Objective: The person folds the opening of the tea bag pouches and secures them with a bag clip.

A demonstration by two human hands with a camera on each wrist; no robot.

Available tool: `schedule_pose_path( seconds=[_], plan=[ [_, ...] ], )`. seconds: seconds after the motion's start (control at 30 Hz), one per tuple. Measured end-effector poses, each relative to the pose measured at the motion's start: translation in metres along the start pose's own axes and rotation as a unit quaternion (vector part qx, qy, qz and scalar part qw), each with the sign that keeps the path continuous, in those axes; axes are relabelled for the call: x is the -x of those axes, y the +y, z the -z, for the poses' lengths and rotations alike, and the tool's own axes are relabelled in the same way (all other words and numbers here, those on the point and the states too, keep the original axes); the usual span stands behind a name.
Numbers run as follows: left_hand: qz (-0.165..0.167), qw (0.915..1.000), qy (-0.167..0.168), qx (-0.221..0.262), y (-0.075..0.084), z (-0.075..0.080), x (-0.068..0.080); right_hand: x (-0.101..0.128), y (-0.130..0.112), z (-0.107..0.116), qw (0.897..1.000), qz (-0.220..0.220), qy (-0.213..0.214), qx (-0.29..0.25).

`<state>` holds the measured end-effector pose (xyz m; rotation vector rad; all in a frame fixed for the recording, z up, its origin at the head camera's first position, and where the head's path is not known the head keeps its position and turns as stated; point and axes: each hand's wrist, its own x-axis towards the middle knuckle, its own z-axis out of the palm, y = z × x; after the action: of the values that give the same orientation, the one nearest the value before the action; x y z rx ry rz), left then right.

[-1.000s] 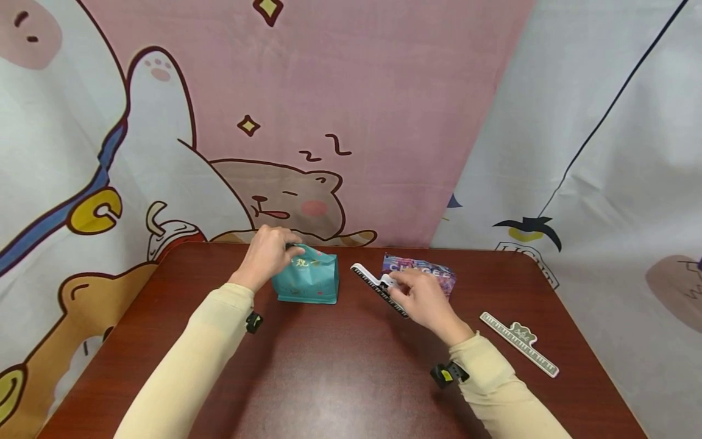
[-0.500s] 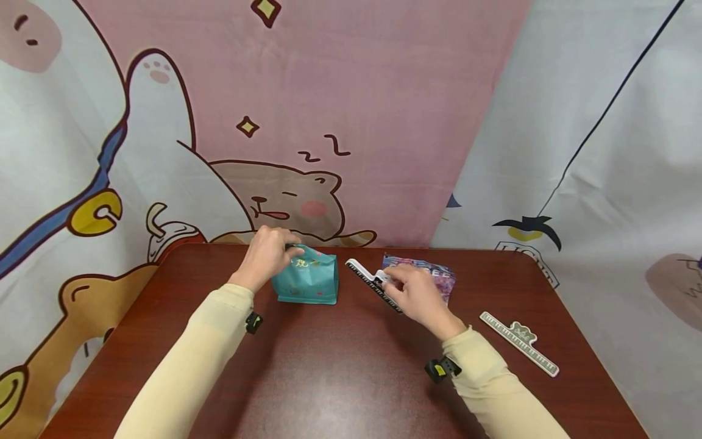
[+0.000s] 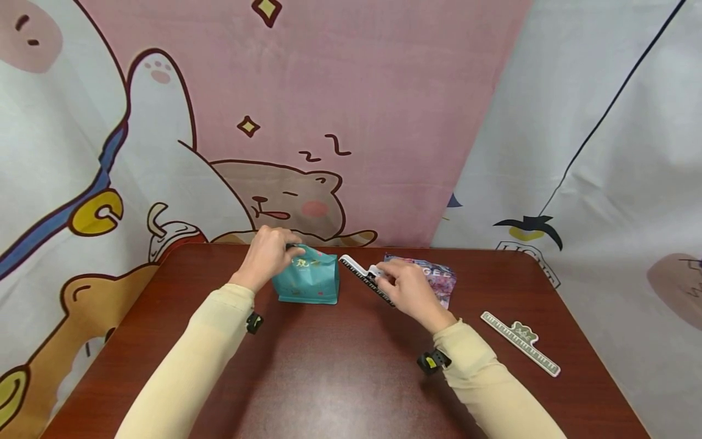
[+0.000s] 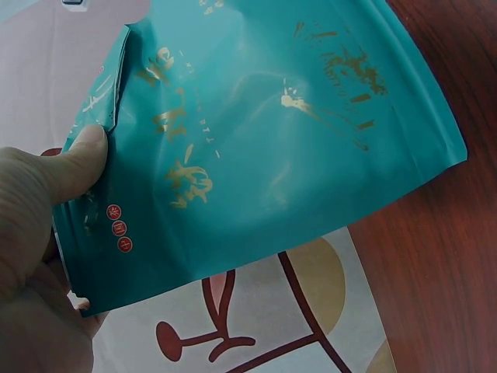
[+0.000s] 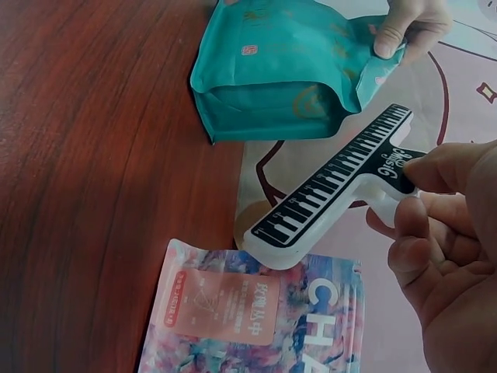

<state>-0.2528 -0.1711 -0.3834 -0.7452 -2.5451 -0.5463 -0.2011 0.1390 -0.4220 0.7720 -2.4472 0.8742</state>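
Note:
A teal pouch with gold lettering stands upright at the back of the table. My left hand pinches its folded top edge, thumb on the near face in the left wrist view. My right hand holds a long clip with a black-and-white piano-key pattern, gripping it by its handle between thumb and fingers. The clip slants between the teal pouch and a purple-pink pouch, raised off the table with its far end close to the teal pouch's right side. The right hand partly hides the purple-pink pouch in the head view.
A second long clip, grey-green with a pale key pattern, lies on the right of the brown table. Behind the table's back edge hangs a cloth printed with cartoon animals.
My right hand has moved left, bringing the piano-key clip nearer to the teal pouch. The left hand keeps its pinch on the pouch top and has not moved.

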Motion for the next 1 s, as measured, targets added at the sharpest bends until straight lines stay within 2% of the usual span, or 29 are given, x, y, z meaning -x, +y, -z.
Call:
schedule_pose_path(
  seconds=[0.4, 1.0],
  plan=[
    [-0.004, 1.0, 0.002, -0.002, -0.002, -0.002, -0.001, -0.011, 0.004, -0.009, 1.0, 0.01, 0.016, 0.0],
    [-0.001, 1.0, 0.001, -0.003, -0.004, -0.002, -0.002, -0.025, 0.005, -0.018, 1.0, 0.017, -0.018, 0.004]
  ],
)
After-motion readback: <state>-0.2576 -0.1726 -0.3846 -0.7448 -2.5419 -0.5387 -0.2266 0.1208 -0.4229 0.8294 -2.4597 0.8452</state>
